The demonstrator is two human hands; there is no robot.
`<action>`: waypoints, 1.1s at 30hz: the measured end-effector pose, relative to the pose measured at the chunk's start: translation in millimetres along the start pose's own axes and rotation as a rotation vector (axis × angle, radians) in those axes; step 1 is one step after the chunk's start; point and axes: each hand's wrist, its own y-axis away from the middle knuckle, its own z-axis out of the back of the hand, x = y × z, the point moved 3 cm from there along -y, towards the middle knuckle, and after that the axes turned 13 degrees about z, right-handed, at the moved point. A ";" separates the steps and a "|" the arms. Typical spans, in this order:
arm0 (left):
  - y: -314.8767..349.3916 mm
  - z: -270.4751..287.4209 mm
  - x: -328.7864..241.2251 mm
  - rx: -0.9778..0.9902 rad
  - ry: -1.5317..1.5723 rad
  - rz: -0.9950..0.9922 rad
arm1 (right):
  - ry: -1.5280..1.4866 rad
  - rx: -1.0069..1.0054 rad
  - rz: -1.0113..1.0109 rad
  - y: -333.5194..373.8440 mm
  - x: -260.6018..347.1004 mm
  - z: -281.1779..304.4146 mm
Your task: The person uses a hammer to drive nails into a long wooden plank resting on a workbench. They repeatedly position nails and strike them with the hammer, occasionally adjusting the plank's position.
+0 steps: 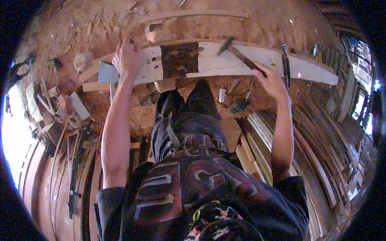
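Note:
My right hand (pixel 272 81) is closed round the handle of a hammer (pixel 244 59). The hammer's dark head hangs over a long white-painted beam (pixel 237 60) with a dark brown patch across its middle. Toward the beam's left end is my left hand (pixel 126 60), its fingers bent and partly blurred by motion. It seems to pinch something at the far edge, too small to make out. A flat grey-blue piece (pixel 107 72) sits beside my left wrist. Across the beam's right part lies a slim, dark two-legged tool (pixel 286 66).
Beyond the beam, a long wood strip (pixel 197 14) lies on the reddish dirt floor. A white cylinder (pixel 83 61) and wood offcuts (pixel 78 104) are at the left. Long boards (pixel 313 148) fill the right side, and more planks (pixel 60 180) stand at the lower left.

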 end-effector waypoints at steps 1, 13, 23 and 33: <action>-0.6 -1.4 3.4 -0.016 0.056 -0.039 | 0.034 -0.018 0.082 -16.0 16.6 -5.5; 41.5 33.2 -18.6 -0.229 0.298 -0.047 | -0.066 -0.026 -0.027 9.6 -1.7 -14.5; 170.1 -7.0 -128.5 0.429 -0.041 -0.146 | -0.181 0.116 -0.086 82.2 -132.3 -14.7; 206.4 -18.3 -139.8 0.485 -0.181 -0.075 | -0.459 0.229 -0.143 86.5 -131.2 1.8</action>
